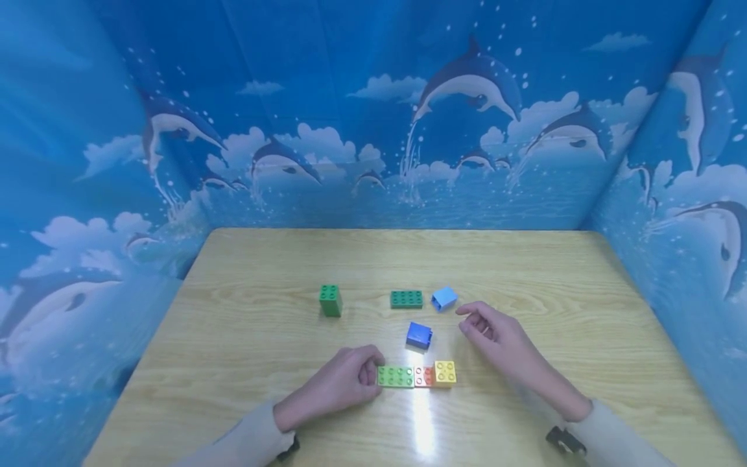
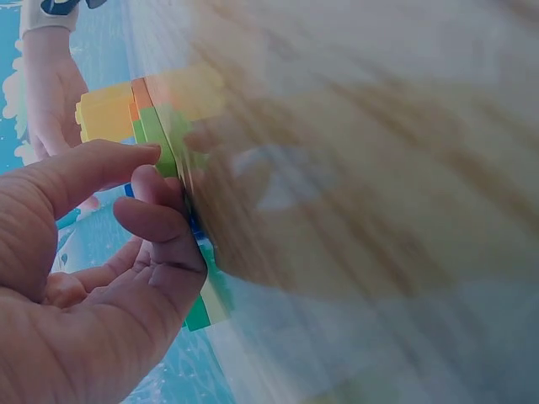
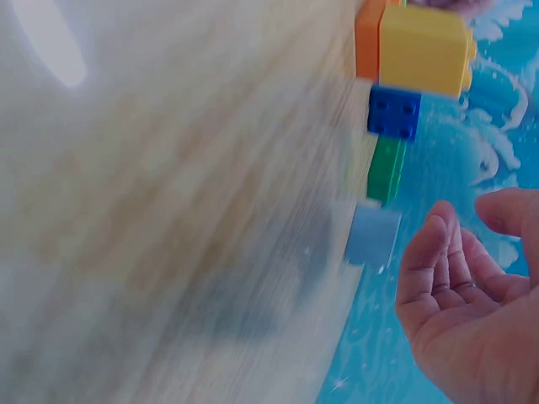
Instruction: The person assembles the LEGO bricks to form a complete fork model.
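Note:
At the near middle of the table, my left hand (image 1: 344, 383) holds the left end of a light green building brick (image 1: 395, 377) between its curled fingers and thumb. An orange-red brick (image 1: 423, 377) joins that brick's right end, and a taller yellow brick (image 1: 445, 374) rises at the far right of the row. My right hand (image 1: 502, 337) hovers right of a light blue brick (image 1: 444, 298), fingers loosely bent and holding nothing. In the right wrist view, a gap shows between its fingertips (image 3: 442, 210) and the light blue brick. A dark blue brick (image 1: 419, 335) lies tipped on its side behind the row.
A tall green brick stack (image 1: 331, 301) stands upright at the back left. Flat on the wood table (image 1: 262, 259) lies a dark green brick (image 1: 406, 299), just left of the light blue one. Dolphin-printed blue curtains (image 1: 350, 97) border the table's back and sides.

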{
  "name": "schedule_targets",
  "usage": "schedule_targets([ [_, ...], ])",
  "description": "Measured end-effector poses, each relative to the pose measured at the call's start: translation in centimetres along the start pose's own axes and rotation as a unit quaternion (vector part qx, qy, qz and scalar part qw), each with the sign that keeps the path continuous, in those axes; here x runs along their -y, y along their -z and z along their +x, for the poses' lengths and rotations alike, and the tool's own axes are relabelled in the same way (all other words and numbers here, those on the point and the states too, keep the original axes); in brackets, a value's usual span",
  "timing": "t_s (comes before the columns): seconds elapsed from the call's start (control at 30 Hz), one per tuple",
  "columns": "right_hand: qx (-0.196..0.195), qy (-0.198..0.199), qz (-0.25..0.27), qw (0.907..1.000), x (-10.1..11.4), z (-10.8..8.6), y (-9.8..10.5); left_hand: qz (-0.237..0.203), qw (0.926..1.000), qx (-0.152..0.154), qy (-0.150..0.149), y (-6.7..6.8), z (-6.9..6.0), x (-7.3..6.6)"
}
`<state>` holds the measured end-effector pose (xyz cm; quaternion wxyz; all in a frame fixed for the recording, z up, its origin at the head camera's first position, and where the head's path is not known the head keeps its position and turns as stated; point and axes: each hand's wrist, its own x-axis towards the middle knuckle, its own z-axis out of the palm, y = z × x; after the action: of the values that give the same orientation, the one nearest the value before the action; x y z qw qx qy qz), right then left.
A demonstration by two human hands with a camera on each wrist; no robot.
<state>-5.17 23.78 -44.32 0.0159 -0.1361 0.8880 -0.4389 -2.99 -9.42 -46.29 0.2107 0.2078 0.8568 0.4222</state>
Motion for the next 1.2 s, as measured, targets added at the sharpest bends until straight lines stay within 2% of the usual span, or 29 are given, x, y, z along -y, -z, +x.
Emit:
schedule_targets([
  [0.2,0.004,-0.036,0.012,0.9993,-1.5,2.1,0.7,-0.012,0.9999,0.0,-0.002,0.0,0.1,-0.1],
  [0.57,0.053,-0.065,0.024,0.9962,-3.1,4.6,0.8,-0.019,0.9998,-0.003,-0.008,-0.3,0.1,0.3],
  [0.83,0.069,-0.065,-0.003,0.9955,-3.4,5.7,0.8,-0.007,1.0,-0.001,-0.005,-0.1,0.2,-0.1],
  [1.2,0.109,-0.036,0.006,0.9934,-3.9,7.3,0.6,-0.006,1.0,0.004,0.002,0.0,0.3,-0.2],
])
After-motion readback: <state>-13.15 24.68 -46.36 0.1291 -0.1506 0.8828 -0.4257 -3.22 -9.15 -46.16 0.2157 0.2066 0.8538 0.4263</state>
